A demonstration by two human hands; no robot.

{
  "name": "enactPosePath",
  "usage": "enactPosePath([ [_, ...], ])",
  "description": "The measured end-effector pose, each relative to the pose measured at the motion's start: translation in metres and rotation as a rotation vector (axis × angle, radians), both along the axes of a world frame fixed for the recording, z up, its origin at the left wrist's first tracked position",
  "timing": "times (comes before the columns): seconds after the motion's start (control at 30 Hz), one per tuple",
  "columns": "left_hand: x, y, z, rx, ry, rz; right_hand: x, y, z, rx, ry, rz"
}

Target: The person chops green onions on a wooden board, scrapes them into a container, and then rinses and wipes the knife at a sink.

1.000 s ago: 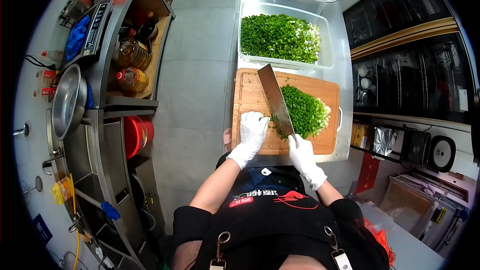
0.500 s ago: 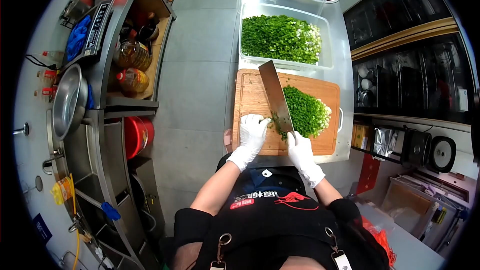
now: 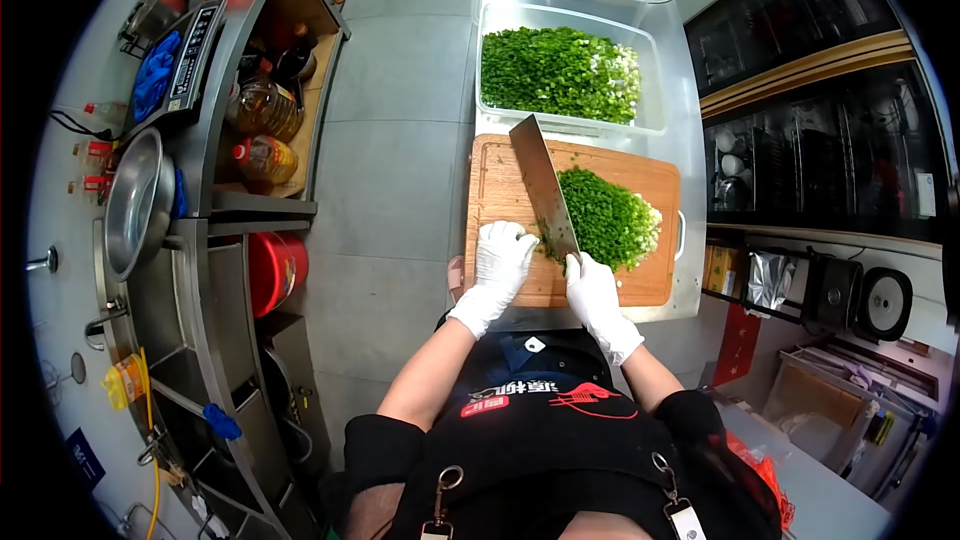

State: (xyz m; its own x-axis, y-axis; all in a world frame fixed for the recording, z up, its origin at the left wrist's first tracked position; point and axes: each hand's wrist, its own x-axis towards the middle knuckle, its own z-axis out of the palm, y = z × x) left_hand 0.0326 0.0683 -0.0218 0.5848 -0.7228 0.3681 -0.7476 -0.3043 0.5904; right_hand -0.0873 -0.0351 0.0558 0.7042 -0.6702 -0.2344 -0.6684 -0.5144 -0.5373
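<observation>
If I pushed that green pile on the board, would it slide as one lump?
Probably not: the chopped greens are tiny loose bits, so they'd likely scatter. They look light. Some may cling to the cleaver, where specks already show.

One head-worn fisheye view looks steeply down, close above the cutting board (image 3: 500, 180).

Green chopped scallions (image 3: 605, 216), white gloves (image 3: 502, 258)
</observation>
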Motion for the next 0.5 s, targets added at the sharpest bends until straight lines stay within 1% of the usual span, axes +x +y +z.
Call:
enactPosePath([
  [0.13, 0.001, 0.006, -0.002, 0.002, -0.062, -0.081, -0.003, 0.002, 0.000, -0.025, 0.019, 0.001],
  [0.23, -0.003, 0.003, -0.002, -0.012, -0.024, -0.022, -0.011, -0.001, 0.004, 0.024, 0.051, -0.014],
  [0.3, -0.006, -0.002, -0.002, 0.025, 0.060, 0.084, -0.014, -0.003, 0.005, 0.055, -0.051, -0.033],
  [0.4, -0.010, -0.003, -0.003, 0.053, 0.043, 0.137, -0.017, -0.003, 0.018, 0.125, -0.007, -0.063],
  [0.5, -0.010, -0.003, -0.004, 0.054, 0.030, 0.129, -0.022, -0.001, 0.019, 0.080, 0.010, -0.001],
])
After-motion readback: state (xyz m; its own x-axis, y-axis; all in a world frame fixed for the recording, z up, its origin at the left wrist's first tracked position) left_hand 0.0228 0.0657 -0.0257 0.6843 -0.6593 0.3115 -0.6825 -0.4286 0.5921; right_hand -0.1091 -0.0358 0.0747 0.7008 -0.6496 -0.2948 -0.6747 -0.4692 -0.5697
